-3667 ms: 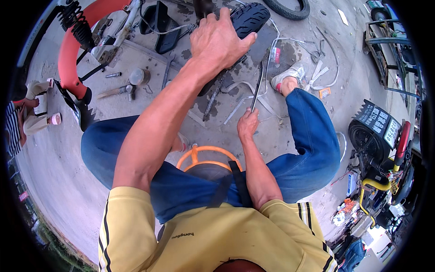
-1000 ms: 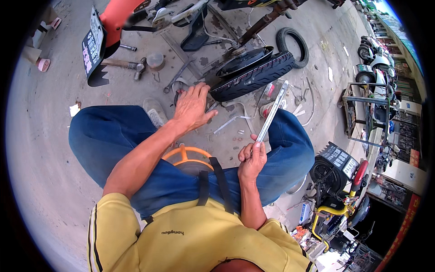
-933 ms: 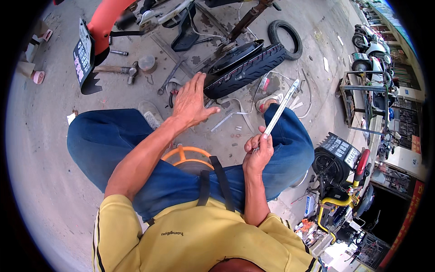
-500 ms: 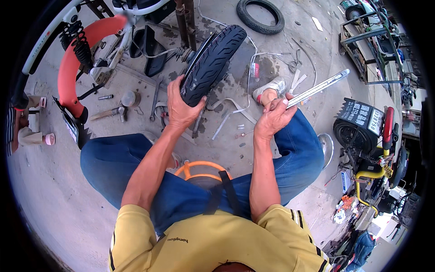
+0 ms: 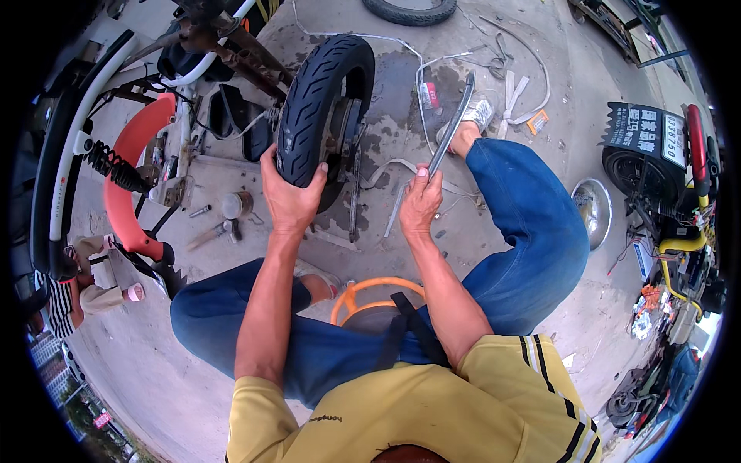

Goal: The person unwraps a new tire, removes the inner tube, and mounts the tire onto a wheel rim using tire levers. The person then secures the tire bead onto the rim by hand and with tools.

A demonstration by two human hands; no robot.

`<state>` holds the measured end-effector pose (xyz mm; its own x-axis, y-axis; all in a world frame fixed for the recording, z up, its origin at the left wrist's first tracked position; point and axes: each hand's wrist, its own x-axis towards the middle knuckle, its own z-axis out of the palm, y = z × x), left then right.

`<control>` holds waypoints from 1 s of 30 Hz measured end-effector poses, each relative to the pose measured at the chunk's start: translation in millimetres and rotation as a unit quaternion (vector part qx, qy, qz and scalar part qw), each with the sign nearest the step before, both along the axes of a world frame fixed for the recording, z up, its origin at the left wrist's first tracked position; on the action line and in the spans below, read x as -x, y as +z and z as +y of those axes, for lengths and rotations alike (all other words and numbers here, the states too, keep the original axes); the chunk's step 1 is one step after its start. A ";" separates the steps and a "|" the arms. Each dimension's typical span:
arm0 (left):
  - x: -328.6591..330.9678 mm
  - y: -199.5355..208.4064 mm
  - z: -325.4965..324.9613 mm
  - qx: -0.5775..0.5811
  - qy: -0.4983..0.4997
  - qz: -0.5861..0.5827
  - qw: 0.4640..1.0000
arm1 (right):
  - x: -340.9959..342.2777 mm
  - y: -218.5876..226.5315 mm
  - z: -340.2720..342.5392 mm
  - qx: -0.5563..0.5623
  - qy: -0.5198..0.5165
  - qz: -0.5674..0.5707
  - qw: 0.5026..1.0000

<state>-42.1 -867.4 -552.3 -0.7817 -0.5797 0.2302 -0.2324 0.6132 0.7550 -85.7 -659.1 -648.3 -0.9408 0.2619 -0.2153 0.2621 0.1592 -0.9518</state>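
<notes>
A black tyre (image 5: 312, 108) stands upright in front of me on a wheel, whose rim and hub show on its right side. Around the near end of the tyre my left hand (image 5: 293, 193) is closed, thumb on one side and fingers on the other. My right hand (image 5: 422, 199) grips the lower end of a long metal tyre lever (image 5: 454, 123). The lever slants up and away to the right, apart from the tyre. A thin flat bar (image 5: 355, 204) lies on the ground just right of the wheel.
A hammer (image 5: 218, 233) and a round tin (image 5: 234, 205) lie left of the wheel, near a scooter's red fender (image 5: 127, 181). Pale strips (image 5: 513, 100), a loose tyre (image 5: 413, 13) and a metal bowl (image 5: 593, 212) lie around. Another person (image 5: 96, 274) is at far left.
The tyre has turned, so its inner rim now faces right. My right hand has moved left and nearer the wheel, and the lever has swung steeper. My view has shifted.
</notes>
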 end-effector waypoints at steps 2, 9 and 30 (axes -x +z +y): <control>6.3 8.2 1.7 0.004 -0.001 -0.012 1.000 | 8.3 -10.8 -4.1 -0.060 0.005 -0.005 0.998; 25.1 25.2 1.3 -0.003 0.002 -0.058 0.998 | -35.7 -97.0 17.3 -0.282 0.238 -0.128 0.920; 23.6 22.6 -1.1 0.004 0.012 -0.071 0.997 | -2.3 60.2 79.3 -0.329 0.453 -0.036 0.828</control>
